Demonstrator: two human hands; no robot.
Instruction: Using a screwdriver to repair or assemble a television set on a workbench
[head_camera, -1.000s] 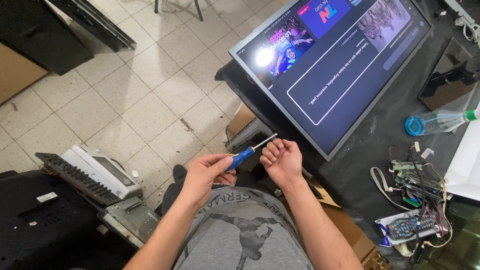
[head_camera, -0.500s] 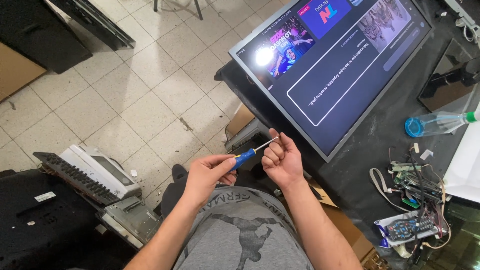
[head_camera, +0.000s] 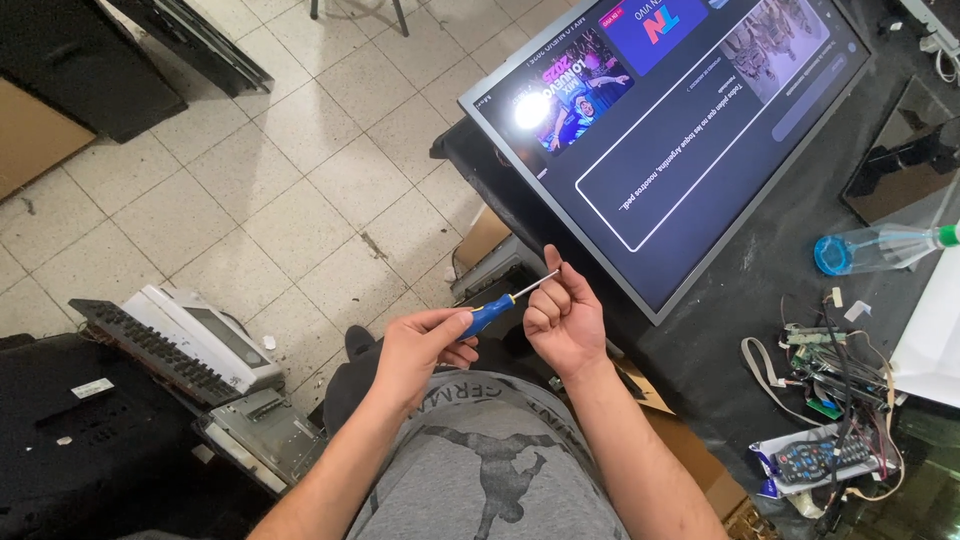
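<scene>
Small screwdriver with blue plastic handle and thin steel shaft (head_camera: 505, 304) held level above the lap, in front of the grey printed shirt (head_camera: 490, 470); left hand (head_camera: 425, 350) has its grip clenched round the blue handle; right hand (head_camera: 565, 318) pinches the shaft tip between thumb and fingertips, other fingers curled; tool spans the gap between both hands, just short of the edge of the lit flat screen (head_camera: 690, 130) lying on the dark bench (head_camera: 730, 330); against half a second ago: both hands in nearly the same place, shaft tip still pinched, handle grasp unchanged.
</scene>
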